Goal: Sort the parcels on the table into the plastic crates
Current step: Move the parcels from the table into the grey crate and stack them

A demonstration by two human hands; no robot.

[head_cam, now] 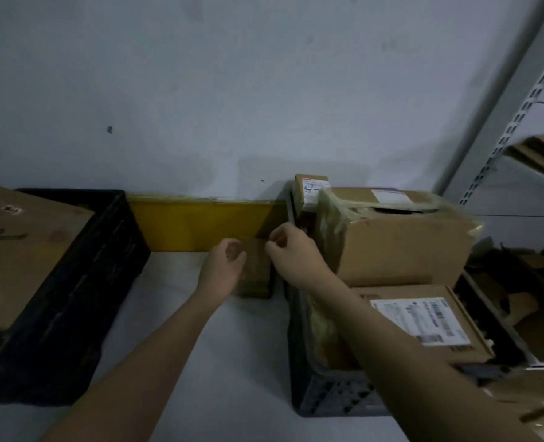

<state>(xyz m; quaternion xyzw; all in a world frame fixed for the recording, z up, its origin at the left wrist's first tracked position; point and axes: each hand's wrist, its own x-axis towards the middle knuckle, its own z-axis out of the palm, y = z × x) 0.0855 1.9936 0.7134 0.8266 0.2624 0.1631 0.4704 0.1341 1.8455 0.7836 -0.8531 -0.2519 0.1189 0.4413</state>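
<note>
The small brown parcel (255, 269) on the table is partly covered by the left hand (221, 269) and right hand (291, 252), so the grip of either hand cannot be told; the left crate (82, 291) and its large flat box (18, 250) run off the left edge; the label (422, 320) print in the right crate (328, 393) is too blurred to read; the shelf rack (506, 122) is cut off at the right.

crates (72, 282) black | parcels (404, 247) brown | wall strip (200, 224) yellow
</note>
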